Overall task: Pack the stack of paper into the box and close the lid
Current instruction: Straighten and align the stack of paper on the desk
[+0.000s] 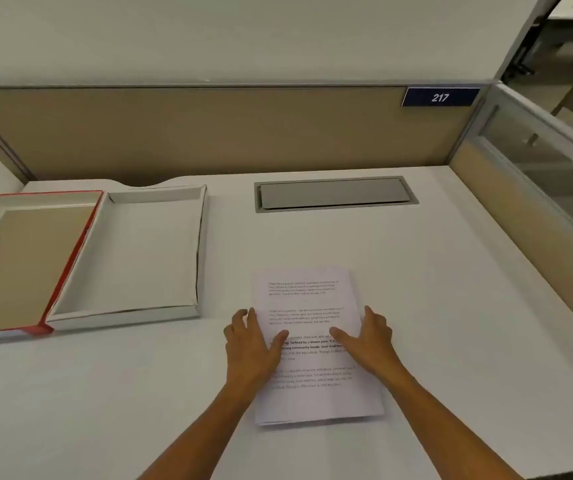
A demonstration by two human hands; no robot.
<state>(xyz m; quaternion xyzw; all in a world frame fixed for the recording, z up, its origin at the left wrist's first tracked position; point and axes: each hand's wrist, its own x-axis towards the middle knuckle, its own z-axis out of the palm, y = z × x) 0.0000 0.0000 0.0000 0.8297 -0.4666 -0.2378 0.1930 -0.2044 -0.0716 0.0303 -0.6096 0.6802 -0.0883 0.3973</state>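
Observation:
A thin stack of printed white paper (307, 299) lies flat on the white desk (434, 289), near the front middle. My left hand (252, 344) rests at its left edge with the thumb on the sheet and fingers spread. My right hand (368, 337) lies on the right side of the stack, fingers apart. Neither hand has lifted the paper. To the left stands an open white box tray (129, 315), empty. Beside it, further left, lies a red-edged lid (67, 268) turned inside up, touching the box.
A grey cable hatch (333, 195) is set into the desk at the back. Beige partition walls close the back and right sides, with a blue "217" sign (440, 97). The desk's front edge is just below my forearms.

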